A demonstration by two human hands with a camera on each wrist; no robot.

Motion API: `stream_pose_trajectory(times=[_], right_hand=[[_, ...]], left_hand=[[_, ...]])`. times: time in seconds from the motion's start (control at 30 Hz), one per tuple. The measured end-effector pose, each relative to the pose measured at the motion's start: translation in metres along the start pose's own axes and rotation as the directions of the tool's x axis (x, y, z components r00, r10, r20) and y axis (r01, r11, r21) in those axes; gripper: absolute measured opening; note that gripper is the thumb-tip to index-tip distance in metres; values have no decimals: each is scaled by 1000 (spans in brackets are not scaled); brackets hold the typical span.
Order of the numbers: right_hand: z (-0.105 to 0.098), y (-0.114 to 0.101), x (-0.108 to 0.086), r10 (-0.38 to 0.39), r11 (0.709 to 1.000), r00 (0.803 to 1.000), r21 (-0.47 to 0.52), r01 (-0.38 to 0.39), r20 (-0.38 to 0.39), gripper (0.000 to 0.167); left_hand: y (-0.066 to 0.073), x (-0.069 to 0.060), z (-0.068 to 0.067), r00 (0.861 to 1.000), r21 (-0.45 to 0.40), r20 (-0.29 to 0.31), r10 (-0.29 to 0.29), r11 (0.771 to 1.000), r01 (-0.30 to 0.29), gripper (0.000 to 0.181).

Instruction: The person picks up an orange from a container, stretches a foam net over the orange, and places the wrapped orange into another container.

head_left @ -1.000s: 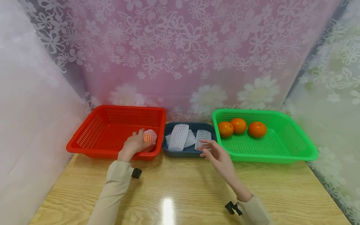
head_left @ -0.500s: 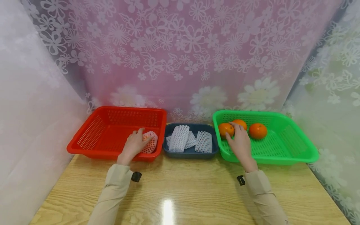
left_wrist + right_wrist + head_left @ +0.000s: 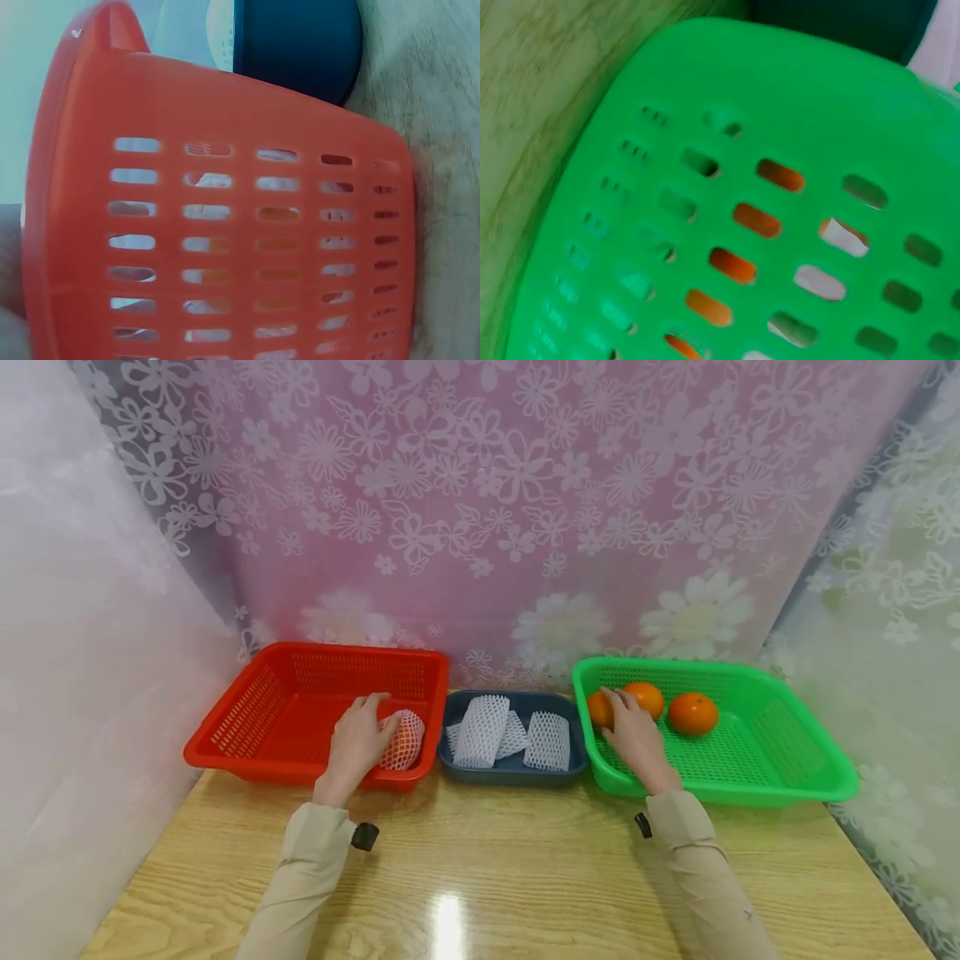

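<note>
Orange, round fruit (image 3: 597,710) sits at the left end of the green basket (image 3: 750,795), the right hand's (image 3: 637,742) fingers and thumb curled round it. The left hand (image 3: 356,742), loose and released, is just beside a net-wrapped orange (image 3: 405,742) in the red basket (image 3: 262,718). A second ago the right hand hovered at the dark tray (image 3: 517,777).

Right hand (image 3: 636,733) off tray (image 3: 513,777), onto orange (image 3: 598,710)

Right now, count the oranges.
4 visible: netted orange in the red basket; in the green basket, left orange, partly hidden by the right hand, middle orange, right orange.
</note>
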State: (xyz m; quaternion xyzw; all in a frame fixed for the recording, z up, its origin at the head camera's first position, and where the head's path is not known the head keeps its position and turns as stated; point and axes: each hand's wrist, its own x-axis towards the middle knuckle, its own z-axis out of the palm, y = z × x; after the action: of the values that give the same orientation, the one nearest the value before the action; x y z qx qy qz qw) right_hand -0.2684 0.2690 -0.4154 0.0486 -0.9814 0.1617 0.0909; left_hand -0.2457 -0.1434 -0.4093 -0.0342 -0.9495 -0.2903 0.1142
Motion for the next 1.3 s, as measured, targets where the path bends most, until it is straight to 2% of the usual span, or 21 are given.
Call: stream_pose_trajectory(times=[0.13,0.4,0.6,0.73,0.83,0.93,1.13,1.23,1.3], right_hand=[[2,0,0,36,999,999,-33,-36,-12,68],[3,0,-5,73,997,997,1,-73,-25,58],[2,2,-6,75,997,997,-9,-75,3,66],[1,5,-7,63,998,998,-12,-62,6,68],[-3,7,-10,39,999,998,-10,-40,-43,68],[-11,5,-14,15,1000,991,10,-14,-130,69],[-28,-19,-26,2,992,955,118,35,-297,74],[-32,-35,-34,-10,979,938,186,79,-346,76],[-32,-47,-40,-24,963,932,243,119,-361,78]], left_hand=[[6,-4,-3,997,-3,-76,33,999,-33,43],[22,-12,-14,979,-67,-178,99,991,-112,34],[39,-19,-23,968,-132,-207,140,977,-169,33],[50,-23,-27,968,-134,-191,164,972,-191,33],[56,-26,-27,967,-145,-177,183,967,-209,33],[62,-29,-27,961,-168,-182,210,956,-241,32],[77,-33,-25,929,-229,-229,290,912,-341,28],[87,-35,-21,914,-259,-230,334,884,-389,27],[94,-37,-16,908,-277,-216,358,870,-408,27]])
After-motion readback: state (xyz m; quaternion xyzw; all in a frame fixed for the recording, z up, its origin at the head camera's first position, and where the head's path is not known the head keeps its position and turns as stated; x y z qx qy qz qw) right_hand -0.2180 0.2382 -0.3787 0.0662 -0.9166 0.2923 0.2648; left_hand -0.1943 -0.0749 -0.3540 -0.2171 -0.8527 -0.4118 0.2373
